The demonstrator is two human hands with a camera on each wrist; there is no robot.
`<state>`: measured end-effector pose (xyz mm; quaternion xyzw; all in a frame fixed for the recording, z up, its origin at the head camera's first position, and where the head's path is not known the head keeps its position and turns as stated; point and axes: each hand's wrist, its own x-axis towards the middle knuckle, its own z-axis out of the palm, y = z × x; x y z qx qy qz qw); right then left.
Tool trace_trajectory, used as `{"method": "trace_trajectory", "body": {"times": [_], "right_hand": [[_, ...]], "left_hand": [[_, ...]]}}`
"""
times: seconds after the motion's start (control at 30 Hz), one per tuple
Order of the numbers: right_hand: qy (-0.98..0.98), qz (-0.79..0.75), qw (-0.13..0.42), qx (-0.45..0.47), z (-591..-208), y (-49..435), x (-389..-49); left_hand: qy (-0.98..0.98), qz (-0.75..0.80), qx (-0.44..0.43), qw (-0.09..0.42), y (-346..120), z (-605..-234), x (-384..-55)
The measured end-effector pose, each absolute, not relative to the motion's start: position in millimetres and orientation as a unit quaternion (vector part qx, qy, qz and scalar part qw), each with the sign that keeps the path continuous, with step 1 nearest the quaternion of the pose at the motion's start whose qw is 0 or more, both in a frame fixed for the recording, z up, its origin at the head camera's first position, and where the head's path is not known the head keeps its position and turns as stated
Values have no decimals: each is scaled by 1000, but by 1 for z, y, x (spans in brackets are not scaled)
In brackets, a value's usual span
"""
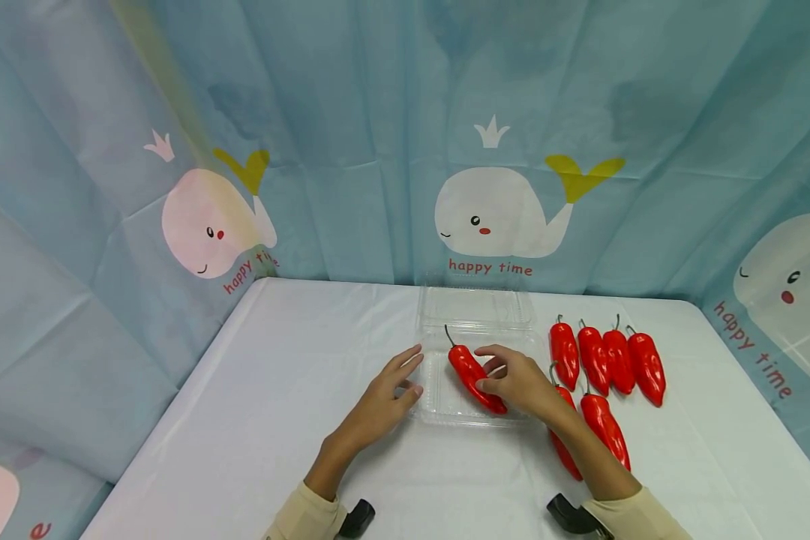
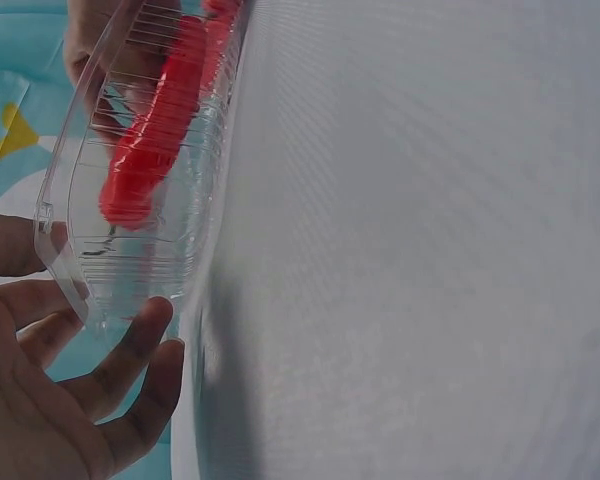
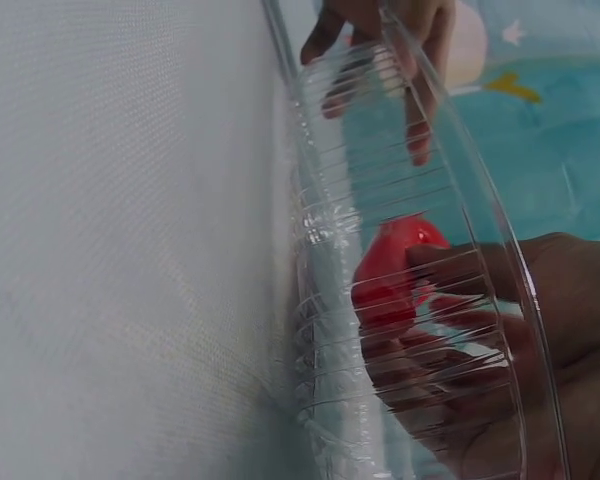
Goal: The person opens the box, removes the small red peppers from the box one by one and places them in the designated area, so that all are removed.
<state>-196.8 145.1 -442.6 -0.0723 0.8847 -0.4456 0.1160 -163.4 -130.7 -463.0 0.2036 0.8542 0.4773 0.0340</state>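
A clear plastic clamshell box (image 1: 439,401) lies on the white table, its lid (image 1: 475,306) folded back toward the curtain. My right hand (image 1: 521,382) grips a long red chili pepper (image 1: 471,375) over the box's tray. The pepper slants, with its dark stem (image 1: 448,335) pointing up and left. In the right wrist view the thumb lies on the red pepper (image 3: 380,270), seen through the ribbed wall. My left hand (image 1: 381,405) is at the box's left rim, fingers spread; in the left wrist view the fingertips (image 2: 158,312) are right at the box's end.
Several more red chili peppers (image 1: 641,367) lie right of the box, in a back row and a front group. My right forearm (image 1: 590,454) passes over the front peppers (image 1: 604,424). A blue curtain (image 1: 351,225) with whale prints hangs behind the table (image 1: 243,420).
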Motion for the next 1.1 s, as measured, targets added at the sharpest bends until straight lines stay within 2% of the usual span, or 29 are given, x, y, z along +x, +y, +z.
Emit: {"method": "trace_trajectory", "body": {"times": [0.47,1.1], "right_hand": [[877,-465,101,-67,-426,153,-188],[878,-470,51,-76,-401,184,-165]], "left_hand": [[849,484,208,35,-132,-463,-163],[846,488,212,33,-133,-464,-164]]}}
